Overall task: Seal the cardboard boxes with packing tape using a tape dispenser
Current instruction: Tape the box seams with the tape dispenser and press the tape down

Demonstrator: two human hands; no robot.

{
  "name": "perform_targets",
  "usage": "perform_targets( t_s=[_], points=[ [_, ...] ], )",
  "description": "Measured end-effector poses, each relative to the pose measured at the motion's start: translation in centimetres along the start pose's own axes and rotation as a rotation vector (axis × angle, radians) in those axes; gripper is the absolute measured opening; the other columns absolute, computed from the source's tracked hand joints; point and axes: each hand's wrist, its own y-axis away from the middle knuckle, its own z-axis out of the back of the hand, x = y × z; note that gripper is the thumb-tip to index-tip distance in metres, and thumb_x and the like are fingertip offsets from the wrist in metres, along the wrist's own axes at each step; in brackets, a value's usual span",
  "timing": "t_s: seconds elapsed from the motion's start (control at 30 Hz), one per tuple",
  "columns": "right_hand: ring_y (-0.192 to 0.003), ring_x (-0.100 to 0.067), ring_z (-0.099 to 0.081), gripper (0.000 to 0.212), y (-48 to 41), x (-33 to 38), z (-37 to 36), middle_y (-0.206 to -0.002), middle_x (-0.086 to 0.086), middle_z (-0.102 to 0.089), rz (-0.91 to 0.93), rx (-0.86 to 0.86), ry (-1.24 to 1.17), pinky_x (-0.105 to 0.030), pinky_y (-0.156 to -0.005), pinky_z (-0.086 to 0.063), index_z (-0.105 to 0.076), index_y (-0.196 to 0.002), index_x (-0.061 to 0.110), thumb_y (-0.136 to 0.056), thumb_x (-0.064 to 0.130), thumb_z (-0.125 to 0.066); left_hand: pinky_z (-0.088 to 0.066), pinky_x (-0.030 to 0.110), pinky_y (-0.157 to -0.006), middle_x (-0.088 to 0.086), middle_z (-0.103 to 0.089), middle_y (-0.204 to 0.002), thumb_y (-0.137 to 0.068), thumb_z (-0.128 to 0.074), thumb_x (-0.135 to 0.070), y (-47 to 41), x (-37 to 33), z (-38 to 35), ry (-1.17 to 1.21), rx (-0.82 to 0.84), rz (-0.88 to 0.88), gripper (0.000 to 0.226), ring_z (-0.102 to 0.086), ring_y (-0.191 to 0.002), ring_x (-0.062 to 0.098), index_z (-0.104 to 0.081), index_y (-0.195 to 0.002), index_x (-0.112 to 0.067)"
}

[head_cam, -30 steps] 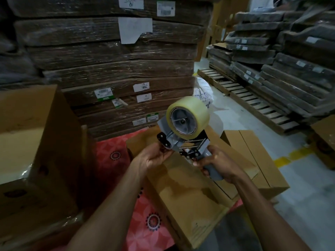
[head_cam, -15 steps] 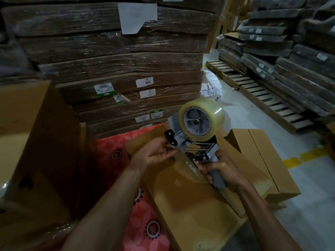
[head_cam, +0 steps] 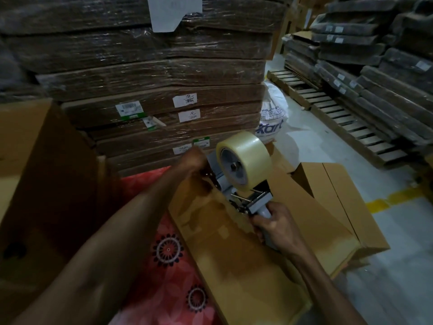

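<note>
Flattened cardboard box [head_cam: 234, 266] lies across right edge of red floral mat [head_cam: 168, 273]. Right hand [head_cam: 278, 227] wrapped round handle of tape dispenser [head_cam: 257, 201], held above box's middle, tape roll [head_cam: 243, 160] uppermost. Left hand [head_cam: 194, 160] at dispenser's front end, blurred; its grip cannot be told. Behind: film-wrapped cardboard stack [head_cam: 152, 78], white bag [head_cam: 271, 118] on floor beside it.

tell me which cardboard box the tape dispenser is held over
The middle flat box on the red patterned cloth, directly under the tape dispenser the right hand grips. The folded box at right lies beside it; the tall box stands at left.
</note>
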Motion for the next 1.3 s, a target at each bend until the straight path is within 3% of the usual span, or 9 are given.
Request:
perform_targets(
  t_s=[0.13,0.27,0.4,0.57,0.73,0.9,1.0,1.1,1.3],
  points=[
    [-0.045,-0.021,-0.047,0.019,1.5,-0.5,0.4,-0.052,-0.007,-0.053,-0.022,-0.032,0.0,-0.039,-0.048,-0.038,-0.054,-0.066,0.008,-0.076,0.018,-0.066,-0.046,0.024,-0.052,0.007,-0.068,-0.064,-0.09,-0.067,-0.005,-0.9,-1.2,3.2,-0.079,-0.11,-0.128,0.013,-0.06,-0.054,0.013,-0.072,-0.079,-0.001],
    [-0.049,-0.024,-0.046,0.023,2.6,-1.4,0.9,-0.053,-0.008,-0.051,-0.115,-0.103,-0.046,-0.04,-0.052,-0.035,-0.054,-0.061,0.01,-0.078,0.013,-0.069,-0.052,0.03,-0.059,0.017,-0.071,-0.08,-0.092,-0.064,-0.001,-2.2,-2.4,4.5,-0.132,-0.111,-0.255,0.018,-0.064,-0.065,0.022,-0.071,-0.076,-0.005],
    [-0.048,-0.023,-0.047,0.022,1.7,-1.6,0.7,-0.053,-0.008,-0.051,-0.168,-0.116,-0.023,-0.038,-0.05,-0.035,-0.056,-0.068,0.005,-0.084,0.004,-0.071,-0.051,0.025,-0.066,0.011,-0.073,-0.079,-0.09,-0.071,-0.006,-3.7,-2.1,3.0,-0.316,-0.099,-0.39,0.009,-0.066,-0.063,0.015,-0.076,-0.089,0.0],
    [-0.048,-0.023,-0.049,0.02,0.9,-0.8,0.3,-0.053,-0.006,-0.055,-0.202,-0.107,0.0,-0.037,-0.049,-0.037,-0.059,-0.07,0.004,-0.07,0.022,-0.068,-0.046,0.023,-0.062,0.002,-0.069,-0.068,-0.088,-0.07,-0.003,-5.0,-0.4,2.3,-0.268,-0.121,-0.354,0.008,-0.061,-0.053,-0.001,-0.076,-0.084,0.001],
    [-0.049,-0.023,-0.051,0.023,0.7,-1.0,-0.1,-0.054,-0.004,-0.058,-0.229,-0.133,-0.004,-0.037,-0.05,-0.038,-0.064,-0.073,0.006,-0.065,0.027,-0.067,-0.055,0.036,-0.071,0.022,-0.072,-0.083,-0.09,-0.066,-0.002,-5.9,0.9,1.8,-0.213,-0.129,-0.326,0.015,-0.067,-0.07,0.027,-0.074,-0.077,0.0],
    [-0.048,-0.021,-0.05,0.029,0.7,-0.8,-0.2,-0.054,-0.005,-0.057,-0.228,-0.126,0.012,-0.035,-0.048,-0.037,-0.065,-0.077,0.001,-0.065,0.028,-0.066,-0.057,0.056,-0.085,0.02,-0.072,-0.084,-0.091,-0.06,0.003,-6.8,2.1,1.4,-0.103,-0.128,-0.25,0.028,-0.07,-0.085,0.041,-0.069,-0.068,-0.01],
    [-0.047,-0.019,-0.05,0.016,0.7,-0.9,-0.2,-0.053,-0.003,-0.057,-0.223,-0.122,0.04,-0.033,-0.046,-0.037,-0.065,-0.074,0.004,-0.077,0.019,-0.07,-0.055,0.051,-0.091,0.017,-0.074,-0.096,-0.09,-0.067,-0.002,-7.0,3.0,0.7,-0.17,-0.112,-0.264,0.013,-0.07,-0.093,0.036,-0.077,-0.082,-0.005],
    [-0.046,-0.018,-0.05,0.014,0.7,-0.9,-0.2,-0.053,-0.003,-0.058,-0.212,-0.116,0.065,-0.034,-0.046,-0.037,-0.065,-0.071,0.007,-0.081,0.017,-0.069,-0.055,0.044,-0.097,0.008,-0.073,-0.113,-0.087,-0.066,0.004,-6.9,3.1,0.8,-0.183,-0.085,-0.191,0.022,-0.067,-0.103,0.025,-0.078,-0.098,-0.011],
    [-0.044,-0.017,-0.046,0.027,0.4,-0.5,-0.2,-0.048,-0.001,-0.054,-0.229,-0.107,0.083,-0.033,-0.047,-0.034,-0.058,-0.058,0.014,-0.083,0.012,-0.069,-0.058,0.039,-0.083,0.006,-0.072,-0.087,-0.088,-0.072,-0.02,-4.9,1.2,-0.1,-0.505,-0.311,-0.138,0.014,-0.069,-0.084,0.021,-0.077,-0.087,-0.007]
  ],
)
